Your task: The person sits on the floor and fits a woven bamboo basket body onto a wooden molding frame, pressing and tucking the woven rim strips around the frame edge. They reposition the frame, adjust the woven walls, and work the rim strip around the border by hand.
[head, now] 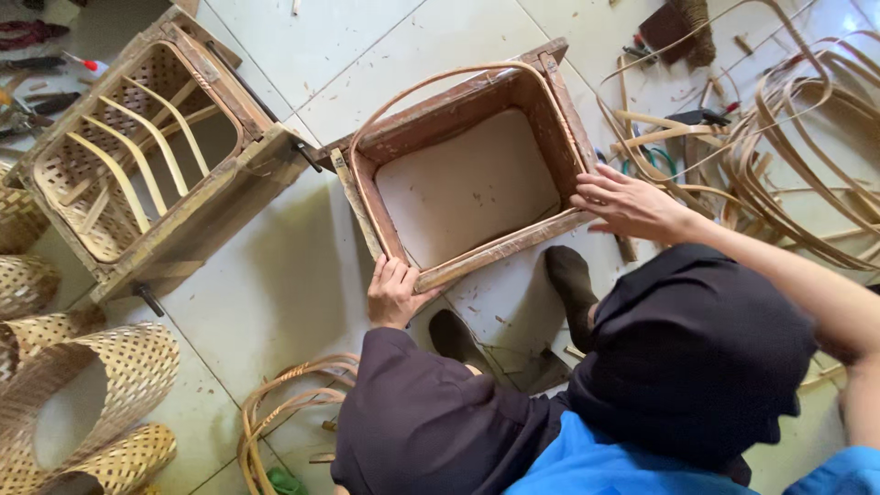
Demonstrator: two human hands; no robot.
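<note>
From the head view we see a square open wooden frame mould (550,101) lying on the pale tiled floor (275,284), with a thin bent strip of pale cane (431,81) already curved along its far rim and down its left side; we judge the strip only partly seated, since the near and right edges of the frame show bare wood. Our left hand (394,293) grips the near corner of the frame, fingers curled over its edge and closed on it. Our right hand (628,203) rests on the right corner, fingers spread and pressing down, not clasped around anything. To the left stands a second wooden mould with a woven basket inside (147,156), and loose cane hoops (788,119) lie at the right, well apart from the frame.
</note>
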